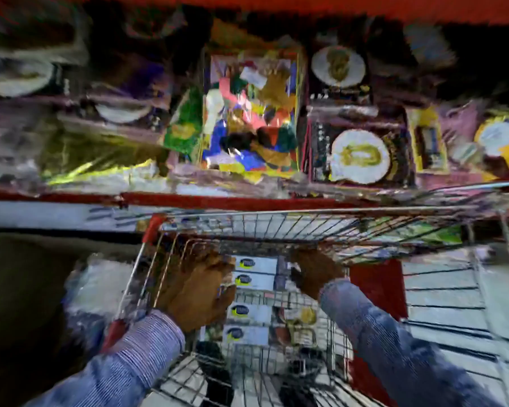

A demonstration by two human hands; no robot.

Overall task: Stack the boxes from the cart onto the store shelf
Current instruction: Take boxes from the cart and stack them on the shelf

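Fingers (188,259) of both hands curl against opposite ends of the white boxes (254,273) in the cart (276,227), likely light, stiff cartons best squeezed endwise.

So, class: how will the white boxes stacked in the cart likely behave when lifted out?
The white boxes look flat-sided and rigid, so probably stiff, unlikely to roll. Lifted several together between left hand and right hand, they might slide apart.
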